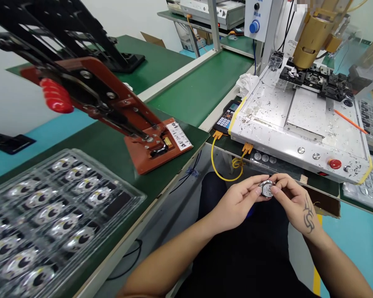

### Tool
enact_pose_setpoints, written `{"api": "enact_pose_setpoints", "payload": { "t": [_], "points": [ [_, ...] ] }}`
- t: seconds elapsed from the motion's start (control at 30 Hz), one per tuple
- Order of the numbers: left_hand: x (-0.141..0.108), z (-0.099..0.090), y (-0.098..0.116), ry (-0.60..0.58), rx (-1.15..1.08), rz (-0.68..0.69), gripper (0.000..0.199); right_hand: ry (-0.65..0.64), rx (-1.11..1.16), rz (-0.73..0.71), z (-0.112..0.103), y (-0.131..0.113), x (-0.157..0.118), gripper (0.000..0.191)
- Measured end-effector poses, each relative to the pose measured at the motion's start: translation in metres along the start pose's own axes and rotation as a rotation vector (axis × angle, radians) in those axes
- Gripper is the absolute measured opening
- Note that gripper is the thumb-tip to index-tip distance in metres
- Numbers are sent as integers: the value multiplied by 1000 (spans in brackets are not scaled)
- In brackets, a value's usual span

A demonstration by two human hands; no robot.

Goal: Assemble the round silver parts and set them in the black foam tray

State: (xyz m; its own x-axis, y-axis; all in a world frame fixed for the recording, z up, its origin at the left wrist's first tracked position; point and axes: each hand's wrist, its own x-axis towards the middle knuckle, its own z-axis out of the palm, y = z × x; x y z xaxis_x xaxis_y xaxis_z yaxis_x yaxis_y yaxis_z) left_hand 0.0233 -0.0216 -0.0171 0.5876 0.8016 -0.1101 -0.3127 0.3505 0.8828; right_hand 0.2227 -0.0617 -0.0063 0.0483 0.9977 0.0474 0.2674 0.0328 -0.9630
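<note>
Silver round part [267,189], pinched between both hands [240,198] [294,200], print too small to read

Silvery disc [266,188], black-flecked white machine [273,108], gold cylinder [311,41], red knob [335,164], rust-red fixture [118,96], yellow cable [237,162]

Blue knob [254,27], crumpled white wad [247,84], yellow cable [237,163]

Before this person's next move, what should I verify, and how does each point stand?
1. Small round silver metal part held by left hand and right hand: ok.
2. Both hands away from the gold metal cylinder: ok.
3. Clear plastic tray resting on the dark-green table: ok.
4. Part's hidden side undamaged: cannot tell.
5. Red round push-button released: cannot tell.
</note>
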Motion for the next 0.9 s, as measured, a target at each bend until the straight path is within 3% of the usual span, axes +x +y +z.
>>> {"api": "enact_pose_setpoints", "payload": {
  "t": [0.53,0.9],
  "points": [
    [-1,7,-2,-20,53,48,43,37,-48,-9,1,2,-5,26],
    [-2,8,-15,81,337,189,38,122,-389,-217,6,6,-5,22]
  ]
}}
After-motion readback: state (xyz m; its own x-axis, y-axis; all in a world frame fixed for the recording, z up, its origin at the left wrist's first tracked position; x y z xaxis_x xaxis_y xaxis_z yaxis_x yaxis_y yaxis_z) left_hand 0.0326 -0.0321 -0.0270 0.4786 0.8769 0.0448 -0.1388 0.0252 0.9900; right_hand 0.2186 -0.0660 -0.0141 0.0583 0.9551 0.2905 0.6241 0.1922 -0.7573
